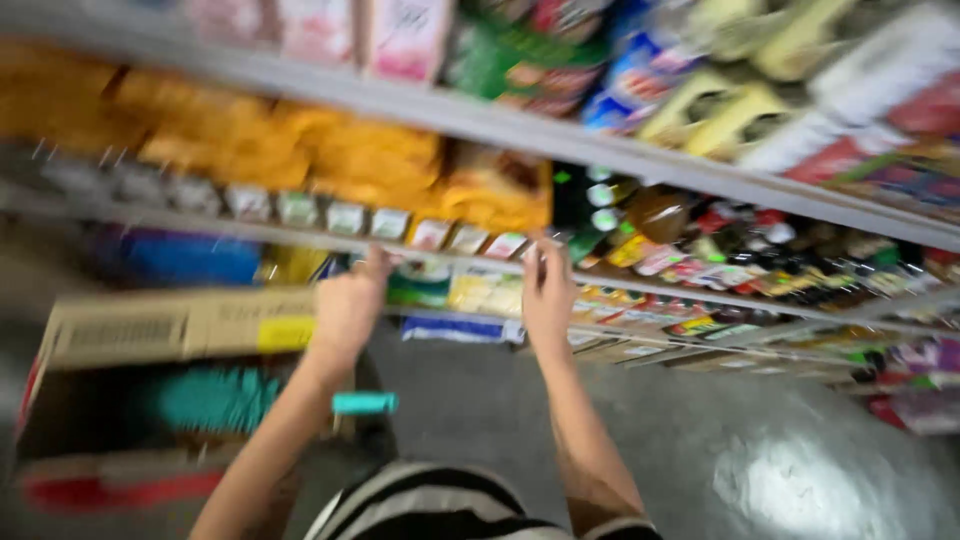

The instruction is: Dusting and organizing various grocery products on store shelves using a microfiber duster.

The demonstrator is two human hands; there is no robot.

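The view is heavily blurred by motion, so fine detail is limited.

My left hand [347, 305] is raised to the front edge of the middle shelf [300, 238], with the fingers curled loosely and the fingertips at the row of small price tags [390, 222] clipped along that edge. I cannot tell whether it grips a tag or only touches the rail.

My right hand [548, 295] is raised beside it, a little apart, with the fingers pointing up at the same rail near the tag at its end [505, 245]. The fingers look close together, but the blur hides whether anything is pinched between them.

Directly above the rail sit yellow-orange snack bags [370, 160], packed side by side. To the right of them stand dark bottles with light caps [655, 215]. The upper shelf [560, 135] carries pink cartons [405, 38] and green and yellow packs [720, 105].

Below my left arm is an open cardboard box [160, 330] with teal items [210, 400] inside. A teal handle [364, 403] shows just beside my left forearm. My striped shirt [430, 505] fills the bottom edge, and the grey floor [760, 460] shines at lower right.
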